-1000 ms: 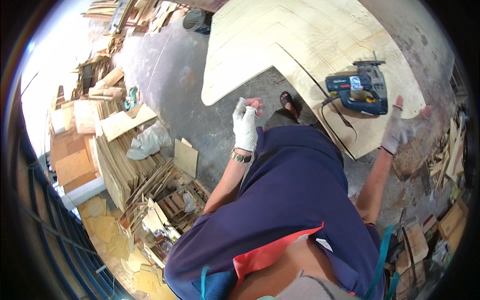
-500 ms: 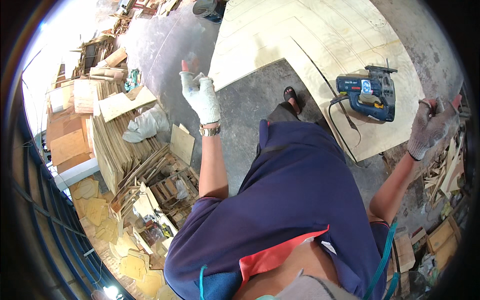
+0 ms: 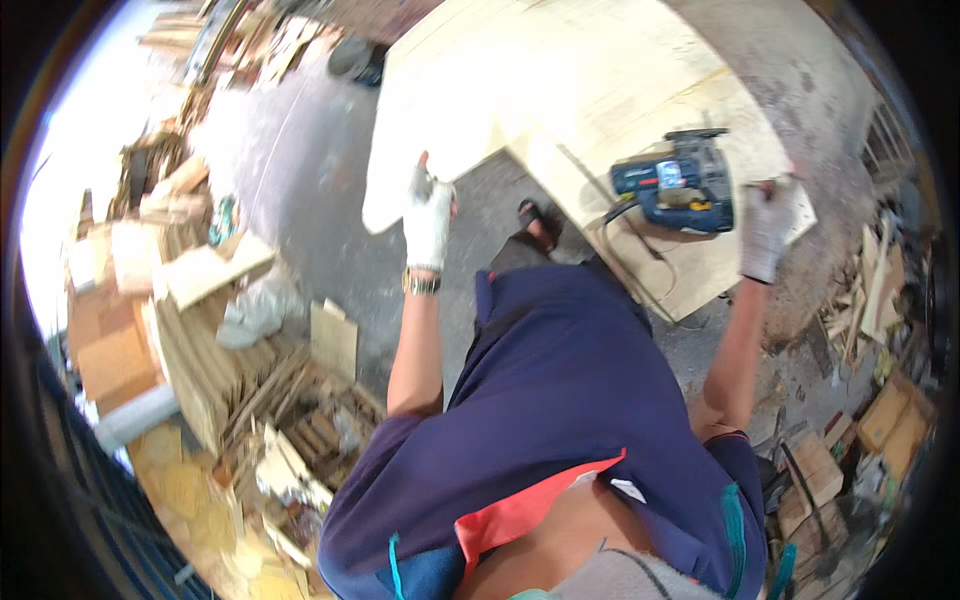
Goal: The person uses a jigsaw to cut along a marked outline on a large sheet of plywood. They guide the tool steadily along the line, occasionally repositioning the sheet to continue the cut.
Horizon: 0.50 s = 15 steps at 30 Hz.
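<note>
A large pale plywood sheet point(image 3: 620, 70) with an angled inner edge lies in front of me. On its right part rests a blue-and-black jigsaw point(image 3: 675, 185), lying on its side with a dark cord trailing toward me. My right hand point(image 3: 766, 232), in a greyish knit glove, is over the sheet's right edge, just right of the jigsaw. Blur hides how its fingers are bent. My left hand point(image 3: 430, 218), in a white glove with bare fingertips, is raised beside the sheet's left end, fingers apart and holding nothing. A metal watch point(image 3: 421, 281) circles that wrist.
Stacked thin wooden boards point(image 3: 195, 365) stand at the left, with a crumpled whitish bag point(image 3: 262, 308) on them. A dark bucket point(image 3: 357, 62) is at the far left of the sheet. Wood offcuts point(image 3: 870, 280) lie at the right. My sandalled foot point(image 3: 538, 222) is beneath the sheet's inner edge.
My right hand has moved left, from beyond the sheet to over its edge near the jigsaw. The left hand has shifted right, toward the sheet. The whole view has shifted and blurred.
</note>
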Each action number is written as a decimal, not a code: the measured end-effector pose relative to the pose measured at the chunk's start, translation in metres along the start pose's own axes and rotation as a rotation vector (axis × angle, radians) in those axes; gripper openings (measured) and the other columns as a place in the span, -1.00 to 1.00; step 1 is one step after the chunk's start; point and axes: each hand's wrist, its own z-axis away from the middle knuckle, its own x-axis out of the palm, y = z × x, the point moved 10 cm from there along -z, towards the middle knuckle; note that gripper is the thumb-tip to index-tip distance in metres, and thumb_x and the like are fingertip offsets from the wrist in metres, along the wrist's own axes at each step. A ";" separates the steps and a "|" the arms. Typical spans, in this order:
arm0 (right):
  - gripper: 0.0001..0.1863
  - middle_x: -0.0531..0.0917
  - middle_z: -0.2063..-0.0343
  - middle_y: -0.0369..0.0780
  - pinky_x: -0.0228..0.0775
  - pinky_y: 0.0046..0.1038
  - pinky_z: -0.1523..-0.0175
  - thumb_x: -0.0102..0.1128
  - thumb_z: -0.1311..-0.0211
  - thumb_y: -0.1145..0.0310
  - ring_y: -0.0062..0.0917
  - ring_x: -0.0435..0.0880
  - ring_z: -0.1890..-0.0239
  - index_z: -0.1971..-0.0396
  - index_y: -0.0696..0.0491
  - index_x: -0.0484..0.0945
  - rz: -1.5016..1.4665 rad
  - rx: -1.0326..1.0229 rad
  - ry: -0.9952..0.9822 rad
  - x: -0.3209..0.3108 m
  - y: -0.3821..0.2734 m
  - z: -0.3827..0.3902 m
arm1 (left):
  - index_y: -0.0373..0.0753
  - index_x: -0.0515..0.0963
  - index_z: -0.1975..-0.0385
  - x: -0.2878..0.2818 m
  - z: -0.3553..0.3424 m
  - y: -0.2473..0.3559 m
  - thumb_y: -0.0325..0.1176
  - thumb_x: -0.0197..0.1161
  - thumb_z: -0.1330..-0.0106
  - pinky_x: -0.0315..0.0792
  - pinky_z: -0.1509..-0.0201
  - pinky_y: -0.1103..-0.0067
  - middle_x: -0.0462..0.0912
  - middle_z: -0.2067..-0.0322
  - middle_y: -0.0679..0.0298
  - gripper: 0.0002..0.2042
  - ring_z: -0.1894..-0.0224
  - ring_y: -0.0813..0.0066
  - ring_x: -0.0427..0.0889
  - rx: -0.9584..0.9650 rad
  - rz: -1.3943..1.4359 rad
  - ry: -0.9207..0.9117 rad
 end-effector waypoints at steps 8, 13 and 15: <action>-0.05 0.18 -0.50 0.15 -0.14 -0.06 -0.62 0.24 -0.30 -0.03 0.11 0.05 -0.57 -0.53 0.21 0.10 0.446 0.103 -0.016 0.098 0.093 0.091 | -0.29 0.32 -0.46 0.140 0.035 -0.028 -0.61 0.13 -0.44 0.48 0.15 0.68 0.50 0.33 0.42 -0.44 0.30 0.71 0.51 -0.010 0.061 -0.505; -0.10 0.02 -0.56 0.12 -0.32 -0.16 -0.68 0.10 -0.33 0.07 -0.04 -0.11 -0.63 -0.53 0.26 0.06 0.444 0.134 -0.050 0.116 0.088 0.103 | -0.24 0.37 -0.44 0.186 0.032 -0.009 -0.49 0.22 -0.43 0.54 0.17 0.59 0.58 0.26 0.35 -0.45 0.28 0.63 0.56 0.238 -0.353 -0.722; -0.12 0.05 -0.55 0.13 -0.23 -0.13 -0.66 0.14 -0.26 0.09 0.02 -0.03 -0.60 -0.51 0.21 0.14 0.338 0.245 -0.060 0.110 0.087 0.096 | -0.25 0.29 -0.48 0.213 0.029 -0.020 -0.44 0.21 -0.46 0.50 0.09 0.56 0.60 0.04 0.24 -0.42 0.11 0.50 0.56 -0.031 0.028 -0.895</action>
